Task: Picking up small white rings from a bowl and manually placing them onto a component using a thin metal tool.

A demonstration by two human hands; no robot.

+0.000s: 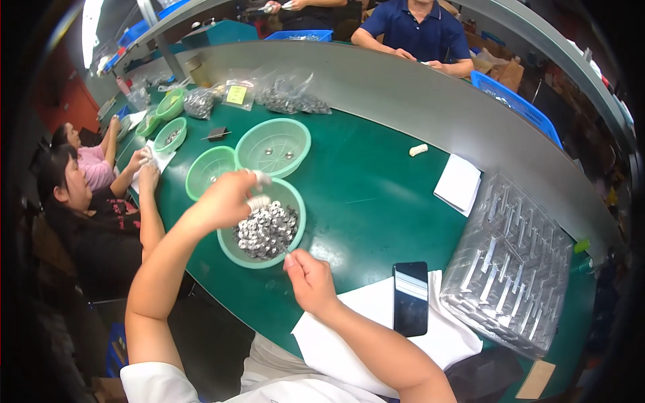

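White cloth (373, 305) covers the near edge of the green desk (363, 188), with a dark phone (410, 299) lying on it. Just beyond, the right hand (310, 279) pinches a small dark piece (285, 249) at the bowl's near rim; I can't make out what it is. The pale green bowl (302, 211) holds the heaped metal parts (265, 232). Over its left side bends the left hand (230, 195), with white-covered fingertips; whether it grips anything, I can't tell from here.

To my mind, an elbow or wrist catching that rim could tip the bowl and scatter parts, and a loose pinch might drop the piece. The phone, so near the right forearm, could be nudged too.

Farther back sit two green baskets (272, 138), then plastic bags (295, 97). One bears a yellow label (236, 95), its writing too small for me; I can make out no brand.
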